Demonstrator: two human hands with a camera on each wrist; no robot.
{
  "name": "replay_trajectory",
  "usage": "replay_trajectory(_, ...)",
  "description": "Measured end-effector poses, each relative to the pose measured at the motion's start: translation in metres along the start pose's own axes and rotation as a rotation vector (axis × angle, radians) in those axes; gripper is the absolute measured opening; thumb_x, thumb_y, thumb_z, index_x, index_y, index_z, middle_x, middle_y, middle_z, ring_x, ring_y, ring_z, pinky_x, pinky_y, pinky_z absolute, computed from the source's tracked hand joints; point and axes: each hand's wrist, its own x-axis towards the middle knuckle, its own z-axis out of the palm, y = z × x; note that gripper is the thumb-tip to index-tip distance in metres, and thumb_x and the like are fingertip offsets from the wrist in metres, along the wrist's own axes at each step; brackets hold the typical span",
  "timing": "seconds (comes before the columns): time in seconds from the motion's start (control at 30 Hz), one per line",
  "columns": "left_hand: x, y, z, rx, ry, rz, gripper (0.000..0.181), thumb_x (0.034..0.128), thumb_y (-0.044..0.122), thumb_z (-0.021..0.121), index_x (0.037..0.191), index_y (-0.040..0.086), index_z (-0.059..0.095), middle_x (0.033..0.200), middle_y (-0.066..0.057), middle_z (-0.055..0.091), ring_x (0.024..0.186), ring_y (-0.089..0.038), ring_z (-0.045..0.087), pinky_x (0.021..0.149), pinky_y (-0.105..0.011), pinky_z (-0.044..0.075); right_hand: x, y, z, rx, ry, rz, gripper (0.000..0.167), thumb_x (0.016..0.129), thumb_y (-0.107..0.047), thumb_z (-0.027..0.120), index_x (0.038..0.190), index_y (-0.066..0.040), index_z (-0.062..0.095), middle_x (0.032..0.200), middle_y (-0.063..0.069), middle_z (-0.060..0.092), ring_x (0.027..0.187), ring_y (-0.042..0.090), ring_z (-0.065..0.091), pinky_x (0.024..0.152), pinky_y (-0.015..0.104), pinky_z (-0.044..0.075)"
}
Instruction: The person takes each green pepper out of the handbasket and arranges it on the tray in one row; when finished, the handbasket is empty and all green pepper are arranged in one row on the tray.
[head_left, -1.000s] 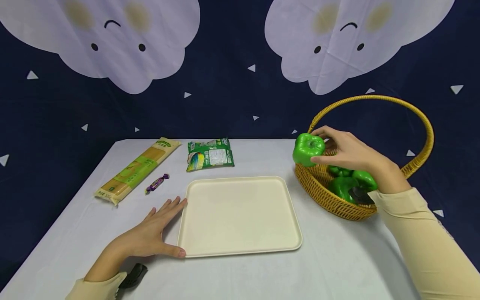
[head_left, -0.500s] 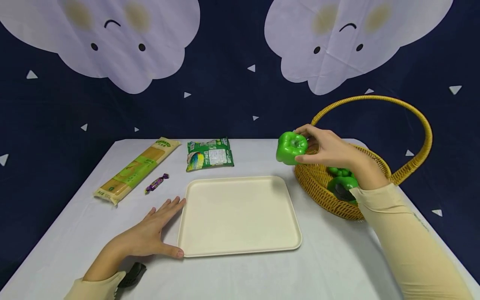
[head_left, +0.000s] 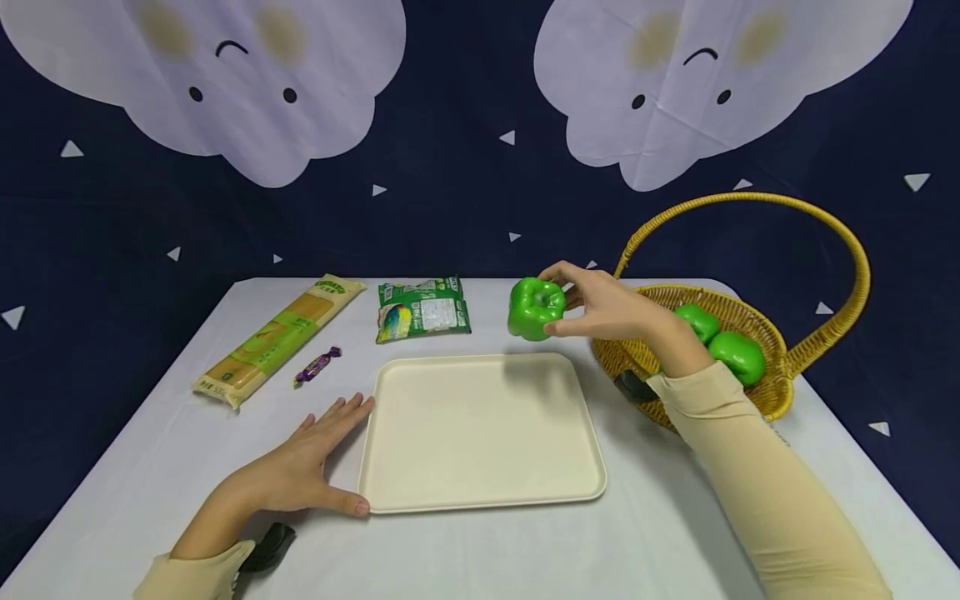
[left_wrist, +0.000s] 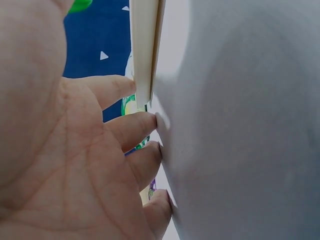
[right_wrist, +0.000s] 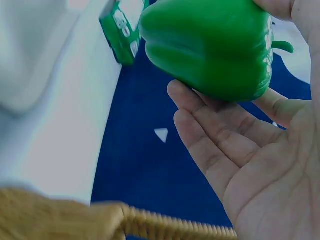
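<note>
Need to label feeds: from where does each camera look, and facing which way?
Head: on the head, facing forward and down over the cream tray; left hand, right hand and beige sleeves show.
Left wrist: on that wrist, facing the cream tray's edge; left hand shows.
Right wrist: on that wrist, facing the green bell pepper; right hand shows.
Head and right wrist both show the green bell pepper.

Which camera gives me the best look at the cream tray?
The head view: it shows nearly the whole cream tray from above, with the left hand at its left edge. The left wrist view shows only a strip of it, edge-on, and the right wrist view just a blurred corner at upper left.
</note>
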Motion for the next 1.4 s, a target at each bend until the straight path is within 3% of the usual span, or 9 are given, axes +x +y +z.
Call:
replay_trajectory(0.4,-0.001,0.002,-0.001,0.000,-0.017,-0.023,0.139,0.0645,0.067,0.095,0.172,0.015,0.024,0.178,-0.025,0.021,0.163,-0.057,0.013,0.124,-0.083,0.006,0.038,-0.015,0.043,0.121,-0.084,-0.097,0.066,0.088,-0.018,0.084,0.144,-0.001,0.057,0.134,0.018,0.066,0.108,0.030,0.075,0.102,0.051,0.063)
replay_trajectory(0.63,-0.001,0.001,-0.001,0.006,-0.014,-0.022,0.138,0.0652,0.067,0.095,0.172,0.014,0.025,0.177,-0.026,0.021,0.163,-0.056,0.014,0.124,-0.084,0.007,0.056,-0.025,0.073,0.136,-0.169,-0.108,0.068,0.089,-0.025,0.083,0.148,-0.006,0.056,0.135,0.014,0.066,0.112,0.026,0.074,0.104,0.044,0.062)
replay_trajectory(0.8,0.000,0.001,-0.001,0.018,-0.018,-0.035,0.139,0.0650,0.069,0.094,0.172,0.014,0.025,0.177,-0.025,0.022,0.164,-0.054,0.015,0.125,-0.083,0.008,0.066,-0.034,0.091,0.143,-0.215,-0.136,0.068,0.090,-0.026,0.081,0.149,-0.005,0.055,0.137,0.013,0.066,0.113,0.026,0.074,0.104,0.042,0.063)
replay_trajectory(1.1,-0.001,0.001,-0.001,0.021,-0.022,-0.040,0.138,0.0655,0.070,0.093,0.173,0.016,0.024,0.178,-0.024,0.020,0.164,-0.054,0.014,0.125,-0.082,0.007,0.079,-0.049,0.110,0.152,-0.269,-0.153,0.069,0.091,-0.029,0.081,0.150,-0.004,0.055,0.140,0.011,0.068,0.116,0.023,0.074,0.104,0.035,0.062)
replay_trajectory(1.4,0.000,-0.002,0.000,0.031,-0.013,-0.014,0.139,0.0657,0.069,0.093,0.172,0.014,0.024,0.177,-0.025,0.022,0.163,-0.056,0.015,0.123,-0.084,0.009,0.087,-0.058,0.123,0.163,-0.292,-0.167,0.066,0.093,-0.029,0.080,0.150,-0.006,0.056,0.135,0.010,0.067,0.110,0.018,0.075,0.098,0.023,0.061)
